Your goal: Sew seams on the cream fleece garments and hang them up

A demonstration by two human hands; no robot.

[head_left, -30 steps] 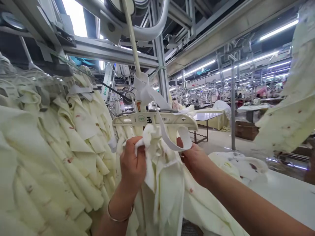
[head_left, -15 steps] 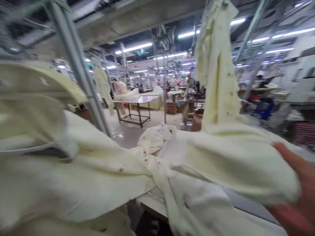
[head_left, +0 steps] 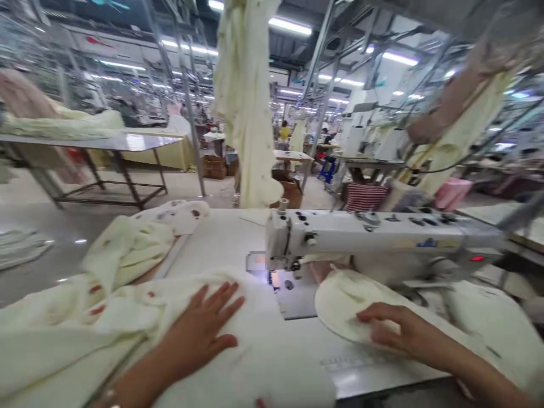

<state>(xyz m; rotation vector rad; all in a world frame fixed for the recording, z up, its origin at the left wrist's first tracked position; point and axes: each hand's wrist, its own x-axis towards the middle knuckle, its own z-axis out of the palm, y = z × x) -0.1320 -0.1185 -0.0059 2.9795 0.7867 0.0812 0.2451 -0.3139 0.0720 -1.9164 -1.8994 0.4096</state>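
My left hand (head_left: 204, 326) lies flat with its fingers spread on a cream cloth (head_left: 272, 362), pressing it on the sewing machine table. A cream garment with reddish spots (head_left: 106, 311) is bunched to the left and joins this cloth. My right hand (head_left: 393, 326) is bent over a rounded cream fabric piece (head_left: 340, 300), its fingers and thumb curled onto the cloth; blur softens the fingertips. Between the hands and farther back stands the white sewing machine head (head_left: 323, 238), its needle area lit. The metal needle plate (head_left: 300, 300) shows bare beside the fabric.
Long cream fabric (head_left: 250, 113) hangs behind the machine. A metal-legged table (head_left: 144, 141) with cloth on it stands at the far left. More cream pieces (head_left: 493, 323) lie right of the machine, and cardboard boxes (head_left: 213, 167) are on the floor behind.
The view has swung right and down, bringing the sewing machine into sight. The cloth that was held up and spread now lies on the table. The left hand has come into view.
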